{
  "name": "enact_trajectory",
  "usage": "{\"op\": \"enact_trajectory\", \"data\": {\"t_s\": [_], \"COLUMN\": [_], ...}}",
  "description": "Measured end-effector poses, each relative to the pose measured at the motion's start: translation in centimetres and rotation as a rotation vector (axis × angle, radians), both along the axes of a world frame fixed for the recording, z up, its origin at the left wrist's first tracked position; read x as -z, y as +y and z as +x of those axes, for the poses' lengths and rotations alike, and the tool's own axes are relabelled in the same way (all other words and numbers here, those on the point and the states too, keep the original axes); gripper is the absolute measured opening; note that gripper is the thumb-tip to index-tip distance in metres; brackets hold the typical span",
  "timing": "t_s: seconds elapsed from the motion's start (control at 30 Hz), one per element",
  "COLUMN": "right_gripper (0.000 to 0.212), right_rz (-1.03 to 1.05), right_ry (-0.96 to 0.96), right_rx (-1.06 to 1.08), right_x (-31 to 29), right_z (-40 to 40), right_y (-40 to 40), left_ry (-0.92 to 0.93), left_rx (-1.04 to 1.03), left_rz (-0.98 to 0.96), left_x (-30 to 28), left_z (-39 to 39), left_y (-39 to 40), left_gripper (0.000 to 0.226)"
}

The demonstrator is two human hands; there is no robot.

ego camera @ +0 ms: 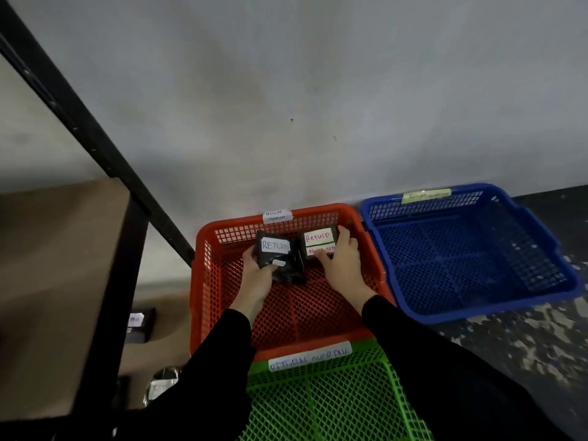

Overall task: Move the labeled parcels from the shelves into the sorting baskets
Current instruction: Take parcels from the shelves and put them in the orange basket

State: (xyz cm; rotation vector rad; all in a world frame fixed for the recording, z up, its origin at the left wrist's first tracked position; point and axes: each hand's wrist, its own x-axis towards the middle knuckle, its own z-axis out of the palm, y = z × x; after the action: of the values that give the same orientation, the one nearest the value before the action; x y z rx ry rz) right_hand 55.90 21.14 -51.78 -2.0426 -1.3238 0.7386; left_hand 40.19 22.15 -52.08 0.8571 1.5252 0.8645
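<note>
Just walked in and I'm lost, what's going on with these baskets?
A person is sorting parcels. The left hand grips a black parcel labeled RETURN, and the right hand holds a second parcel, both over the red basket. The blue basket beside it looks empty.

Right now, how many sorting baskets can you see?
3. The red basket sits by the wall with both hands inside it, the blue basket is beside it on the right, and the green basket is nearest, partly cut off by the frame.
</note>
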Motion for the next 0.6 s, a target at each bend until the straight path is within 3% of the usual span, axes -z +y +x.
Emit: {"op": "enact_trajectory", "data": {"t_s": [0.07, 0.17, 0.27, 0.37, 0.47, 0.6], "right_gripper": [0.064, 0.045, 0.031, 0.04, 0.059, 0.065], "right_rz": [0.025, 0.09, 0.1, 0.12, 0.055, 0.006], "right_ry": [-0.039, -0.196, -0.348, -0.368, -0.475, -0.547], "right_rx": [-0.027, -0.073, -0.123, -0.207, -0.257, -0.269], "right_x": [0.6, 1.4, 1.6, 1.6, 1.7, 1.4], "right_z": [0.1, 0.4, 0.6, 0.6, 1.1, 1.5], "right_y": [0.4, 0.5, 0.7, 0.9, 0.8, 0.9], "left_ry": [-0.008, 0.038, 0.274, 0.455, 0.464, 0.512], "left_rx": [-0.003, 0.013, -0.033, -0.061, -0.07, -0.034], "left_rz": [-0.006, 0.016, 0.068, 0.035, 0.019, 0.042], "left_x": [1.1, 2.6, 3.6, 3.8, 3.6, 3.3], "left_z": [0.2, 0.7, 1.1, 1.5, 1.7, 1.4], "left_y": [0.5, 0.6, 1.1, 1.4, 1.5, 1.4], "left_gripper": [0.065, 0.062, 0.049, 0.039, 0.04, 0.048]}}
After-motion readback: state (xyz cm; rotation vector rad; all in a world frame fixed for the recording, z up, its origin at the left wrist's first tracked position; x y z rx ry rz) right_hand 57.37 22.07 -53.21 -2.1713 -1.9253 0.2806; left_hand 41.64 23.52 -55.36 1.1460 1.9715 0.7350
